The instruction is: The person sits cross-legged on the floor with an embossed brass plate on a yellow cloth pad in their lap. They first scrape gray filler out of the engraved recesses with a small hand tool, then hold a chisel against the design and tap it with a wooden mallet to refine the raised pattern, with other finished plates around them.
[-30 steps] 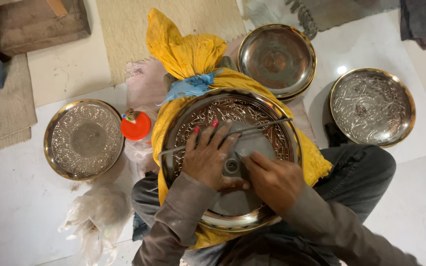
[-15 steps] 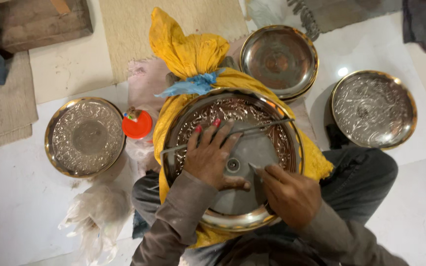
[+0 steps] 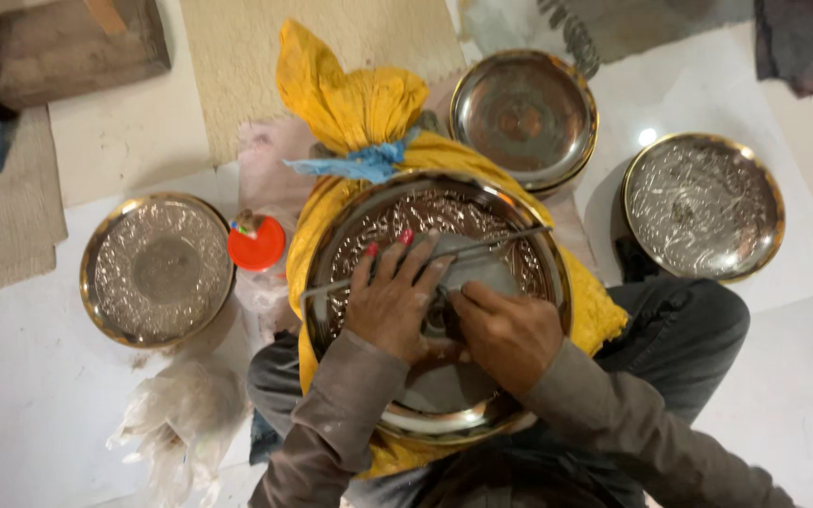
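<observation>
A large round tray [image 3: 510, 235] with an embossed rim lies on a yellow cloth bundle [image 3: 350, 103] in the person's lap, near the middle of the view. The left hand [image 3: 392, 306] rests flat on the tray's smooth centre, fingers spread and pointing up toward the rim, palm pressing the metal; it closes on nothing. A thin metal rod [image 3: 496, 243] lies across the tray from its left edge to the upper right, passing just beyond the left fingertips. The right hand [image 3: 510, 334] sits just beside the left, touching it at the tray's centre, fingers curled down around something small and dark; what it grips is hidden, so I cannot tell what it is.

A blue rag [image 3: 355, 165] is tied at the bundle's neck. A red cap [image 3: 256, 245] stands just left of the bundle. Three more trays lie on the white floor: one at left [image 3: 157, 271], one at upper centre [image 3: 524, 118], one at right [image 3: 703, 207]. A crumpled clear bag [image 3: 181, 423] lies at lower left
</observation>
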Available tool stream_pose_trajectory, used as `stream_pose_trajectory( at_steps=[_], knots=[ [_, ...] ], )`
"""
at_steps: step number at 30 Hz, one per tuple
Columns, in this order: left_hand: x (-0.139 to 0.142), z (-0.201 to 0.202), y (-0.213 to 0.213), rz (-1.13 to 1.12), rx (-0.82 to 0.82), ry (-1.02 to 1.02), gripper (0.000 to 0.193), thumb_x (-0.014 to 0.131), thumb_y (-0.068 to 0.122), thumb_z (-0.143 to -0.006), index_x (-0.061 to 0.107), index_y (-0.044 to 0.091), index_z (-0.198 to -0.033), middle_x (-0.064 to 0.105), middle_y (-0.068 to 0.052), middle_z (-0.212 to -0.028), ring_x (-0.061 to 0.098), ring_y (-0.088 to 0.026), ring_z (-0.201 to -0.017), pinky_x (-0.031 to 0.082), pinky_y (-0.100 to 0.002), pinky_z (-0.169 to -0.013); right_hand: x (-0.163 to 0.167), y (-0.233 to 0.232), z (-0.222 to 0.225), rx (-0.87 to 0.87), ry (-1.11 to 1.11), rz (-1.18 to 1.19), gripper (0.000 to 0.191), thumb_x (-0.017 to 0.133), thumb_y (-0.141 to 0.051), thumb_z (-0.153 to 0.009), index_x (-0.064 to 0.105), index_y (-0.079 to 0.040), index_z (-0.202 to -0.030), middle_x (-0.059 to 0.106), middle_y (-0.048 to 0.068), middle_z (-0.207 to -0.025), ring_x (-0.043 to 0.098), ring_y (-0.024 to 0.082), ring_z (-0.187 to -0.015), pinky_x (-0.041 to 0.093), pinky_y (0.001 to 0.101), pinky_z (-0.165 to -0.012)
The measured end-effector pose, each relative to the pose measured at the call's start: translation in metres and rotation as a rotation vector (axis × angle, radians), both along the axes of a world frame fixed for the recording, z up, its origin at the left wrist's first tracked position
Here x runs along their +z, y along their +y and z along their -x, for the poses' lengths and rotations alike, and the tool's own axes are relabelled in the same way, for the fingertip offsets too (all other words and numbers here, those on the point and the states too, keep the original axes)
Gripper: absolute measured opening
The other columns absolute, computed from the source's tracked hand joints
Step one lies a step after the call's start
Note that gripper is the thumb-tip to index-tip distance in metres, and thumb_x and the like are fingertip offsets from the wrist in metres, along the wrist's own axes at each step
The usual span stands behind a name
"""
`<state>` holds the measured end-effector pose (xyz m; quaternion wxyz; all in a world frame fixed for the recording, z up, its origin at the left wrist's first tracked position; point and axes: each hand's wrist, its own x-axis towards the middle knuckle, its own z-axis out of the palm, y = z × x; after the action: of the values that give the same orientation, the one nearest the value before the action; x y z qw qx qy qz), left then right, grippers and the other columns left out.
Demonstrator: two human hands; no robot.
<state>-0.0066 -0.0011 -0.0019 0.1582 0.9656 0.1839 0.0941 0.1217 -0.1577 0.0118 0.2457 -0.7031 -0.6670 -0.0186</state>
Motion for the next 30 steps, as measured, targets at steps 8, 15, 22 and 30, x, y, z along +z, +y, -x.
stream_pose_trajectory(
  at_steps=[8,15,22,30],
  knots=[
    [0.004,0.0,-0.001,0.066,-0.015,0.068,0.119,0.087,0.074,-0.042,0.055,0.015,-0.14,0.042,-0.006,-0.154,0.037,-0.033,-0.14,0.023,-0.059,-0.115,-0.006,-0.011,0.002,-0.075,0.021,0.044,0.026,0.071,-0.012,-0.081,0.072,-0.008,-0.106,0.065,0.003,-0.092,0.067,0.021,-0.063,0.053,0.0353,-0.054],
    [0.006,-0.001,0.002,0.073,-0.025,0.046,0.118,0.088,0.072,-0.041,0.055,0.014,-0.138,0.041,-0.007,-0.153,0.035,-0.034,-0.14,0.022,-0.06,-0.115,-0.007,-0.015,-0.002,-0.065,-0.002,0.014,0.026,0.069,-0.012,-0.08,0.071,-0.008,-0.105,0.066,0.001,-0.095,0.067,0.019,-0.061,0.052,0.0337,-0.051],
    [0.003,-0.002,0.002,-0.012,-0.021,0.047,0.116,0.088,0.069,-0.043,0.055,0.016,-0.14,0.042,-0.005,-0.157,0.037,-0.031,-0.141,0.024,-0.058,-0.116,0.0,-0.001,0.0,-0.057,-0.01,0.002,0.028,0.07,-0.014,-0.078,0.071,-0.008,-0.106,0.064,0.002,-0.093,0.067,0.022,-0.064,0.054,0.0351,-0.055],
    [0.006,-0.001,0.0,0.051,-0.011,0.095,0.119,0.088,0.073,-0.044,0.054,0.015,-0.142,0.042,-0.006,-0.155,0.036,-0.032,-0.14,0.024,-0.058,-0.115,-0.01,-0.014,-0.001,-0.068,0.031,0.056,0.026,0.07,-0.011,-0.083,0.071,-0.008,-0.109,0.065,0.003,-0.094,0.067,0.022,-0.063,0.054,0.0352,-0.055]
  ],
)
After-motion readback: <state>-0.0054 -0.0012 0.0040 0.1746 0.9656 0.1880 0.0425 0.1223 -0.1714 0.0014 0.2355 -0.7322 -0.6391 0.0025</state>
